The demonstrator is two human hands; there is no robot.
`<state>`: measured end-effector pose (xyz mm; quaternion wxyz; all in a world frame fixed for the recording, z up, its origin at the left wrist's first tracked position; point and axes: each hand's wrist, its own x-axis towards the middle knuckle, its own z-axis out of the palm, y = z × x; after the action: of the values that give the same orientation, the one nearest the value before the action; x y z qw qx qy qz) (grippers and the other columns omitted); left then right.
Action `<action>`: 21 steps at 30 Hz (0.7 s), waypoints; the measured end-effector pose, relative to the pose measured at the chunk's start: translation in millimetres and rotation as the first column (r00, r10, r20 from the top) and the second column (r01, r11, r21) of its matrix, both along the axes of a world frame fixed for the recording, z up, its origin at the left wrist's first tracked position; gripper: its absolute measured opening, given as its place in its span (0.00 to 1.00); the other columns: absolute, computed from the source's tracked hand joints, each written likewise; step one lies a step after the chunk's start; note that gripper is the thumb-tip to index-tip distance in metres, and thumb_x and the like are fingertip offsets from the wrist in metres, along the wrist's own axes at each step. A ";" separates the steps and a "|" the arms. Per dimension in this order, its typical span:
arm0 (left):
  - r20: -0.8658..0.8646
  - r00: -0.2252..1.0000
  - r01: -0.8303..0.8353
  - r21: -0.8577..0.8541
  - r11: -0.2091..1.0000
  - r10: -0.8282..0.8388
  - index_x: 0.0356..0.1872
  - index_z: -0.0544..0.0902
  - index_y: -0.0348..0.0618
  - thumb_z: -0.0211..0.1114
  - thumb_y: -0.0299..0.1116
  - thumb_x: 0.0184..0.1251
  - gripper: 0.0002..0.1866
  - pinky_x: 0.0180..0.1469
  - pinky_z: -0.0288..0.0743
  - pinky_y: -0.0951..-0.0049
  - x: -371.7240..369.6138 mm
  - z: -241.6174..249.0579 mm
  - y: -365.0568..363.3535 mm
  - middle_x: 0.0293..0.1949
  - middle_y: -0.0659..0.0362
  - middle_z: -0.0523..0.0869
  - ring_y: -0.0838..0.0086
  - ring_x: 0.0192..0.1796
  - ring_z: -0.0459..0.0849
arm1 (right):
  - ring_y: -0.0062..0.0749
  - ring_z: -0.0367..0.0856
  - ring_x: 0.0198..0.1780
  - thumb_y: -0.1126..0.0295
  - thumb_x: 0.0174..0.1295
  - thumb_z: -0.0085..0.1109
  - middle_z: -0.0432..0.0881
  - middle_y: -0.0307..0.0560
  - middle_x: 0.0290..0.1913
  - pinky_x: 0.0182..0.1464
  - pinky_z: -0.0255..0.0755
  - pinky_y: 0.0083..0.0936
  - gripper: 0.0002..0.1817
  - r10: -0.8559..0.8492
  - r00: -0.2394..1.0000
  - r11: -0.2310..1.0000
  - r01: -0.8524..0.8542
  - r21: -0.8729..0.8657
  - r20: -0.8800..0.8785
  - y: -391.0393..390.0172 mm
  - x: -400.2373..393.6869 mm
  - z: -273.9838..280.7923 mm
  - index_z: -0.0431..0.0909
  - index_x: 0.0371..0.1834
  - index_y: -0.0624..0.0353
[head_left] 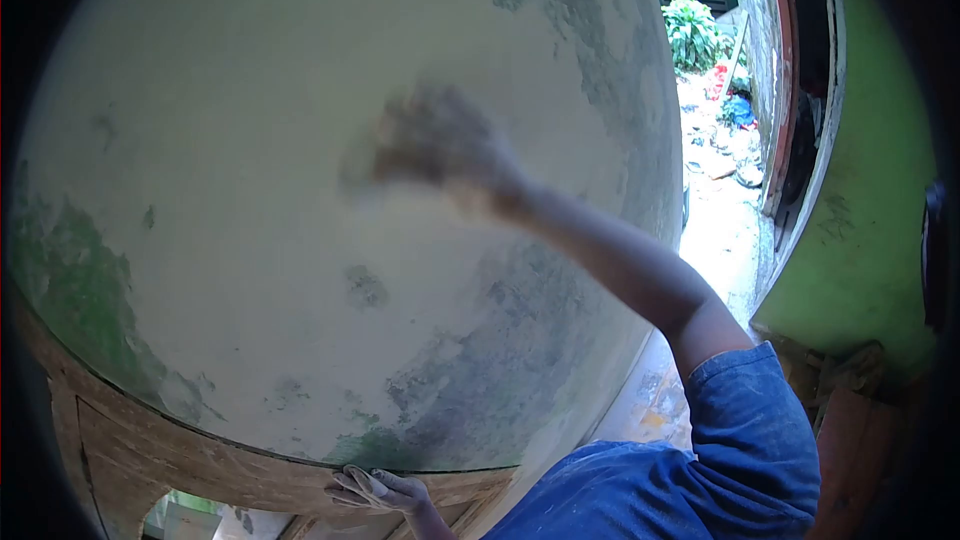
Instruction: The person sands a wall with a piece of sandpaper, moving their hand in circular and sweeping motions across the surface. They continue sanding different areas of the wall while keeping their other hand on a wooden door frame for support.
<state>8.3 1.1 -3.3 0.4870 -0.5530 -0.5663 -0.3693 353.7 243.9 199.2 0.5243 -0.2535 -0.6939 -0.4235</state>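
Observation:
My right hand [430, 140] is raised in front of a pale wall [250, 190] and is smeared by motion. A faint greyish blur beside its fingers cannot be made out, so what it holds, if anything, is unclear. Patches of grey and green show through the wall's whitish coat. Low in the view, my left hand [382, 489] rests on the brown wooden edge [240, 465] below the wall. Its fingers are stretched out and look coated with pale dust.
At right, an opening shows a leafy plant [692, 32] and scattered debris [728, 145] on bright ground outside. Beyond it stands a green wall [870, 160]. Wooden boards [850, 440] lean in the dark lower right corner.

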 end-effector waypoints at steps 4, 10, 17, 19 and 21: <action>-0.094 0.993 0.075 0.040 0.996 -0.071 0.65 0.62 0.37 0.39 0.30 0.73 0.22 0.69 0.39 0.40 3.9 9.1 1.0 0.67 0.49 0.64 0.45 0.71 0.53 | 0.44 0.55 0.71 0.63 0.59 0.59 0.65 0.40 0.68 0.72 0.41 0.50 0.29 0.330 0.863 0.943 -0.321 0.090 -0.383 29.0 37.5 85.2 0.64 0.65 0.37; 0.038 0.998 0.041 0.025 0.999 -0.042 0.62 0.66 0.38 0.40 0.32 0.73 0.20 0.68 0.38 0.39 3.9 1.2 -1.9 0.67 0.48 0.64 0.40 0.71 0.51 | 0.45 0.55 0.71 0.63 0.60 0.58 0.64 0.43 0.68 0.72 0.42 0.49 0.26 0.281 0.950 0.959 -0.282 0.011 -0.135 -20.3 -25.7 70.8 0.68 0.63 0.34; -0.013 0.998 0.069 0.062 0.996 -0.069 0.64 0.65 0.39 0.40 0.31 0.73 0.21 0.69 0.36 0.40 5.3 5.9 -1.4 0.68 0.51 0.62 0.40 0.71 0.52 | 0.45 0.58 0.70 0.62 0.59 0.58 0.67 0.48 0.66 0.69 0.51 0.43 0.22 0.244 0.931 0.970 -0.236 0.062 -0.271 28.4 37.9 181.7 0.73 0.58 0.42; -0.012 0.996 0.088 0.043 0.995 -0.088 0.64 0.64 0.40 0.40 0.31 0.73 0.21 0.68 0.37 0.39 0.8 2.4 -2.7 0.68 0.50 0.62 0.39 0.70 0.53 | 0.46 0.58 0.70 0.62 0.59 0.57 0.68 0.49 0.65 0.68 0.52 0.44 0.20 0.366 0.875 0.927 -0.371 0.047 -0.316 26.5 33.8 205.8 0.74 0.57 0.45; 0.006 0.999 0.054 0.012 0.998 -0.054 0.64 0.65 0.40 0.40 0.30 0.72 0.21 0.68 0.38 0.38 7.1 8.2 -8.1 0.67 0.47 0.64 0.38 0.69 0.54 | 0.45 0.59 0.69 0.60 0.61 0.55 0.68 0.49 0.64 0.68 0.52 0.45 0.20 0.452 0.852 0.891 -0.445 0.091 -0.262 19.3 7.8 211.9 0.74 0.57 0.44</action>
<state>15.4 -7.0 4.9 0.4784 -0.5640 -0.5505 -0.3874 361.6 263.2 411.2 0.7034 -0.1342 -0.6481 -0.2593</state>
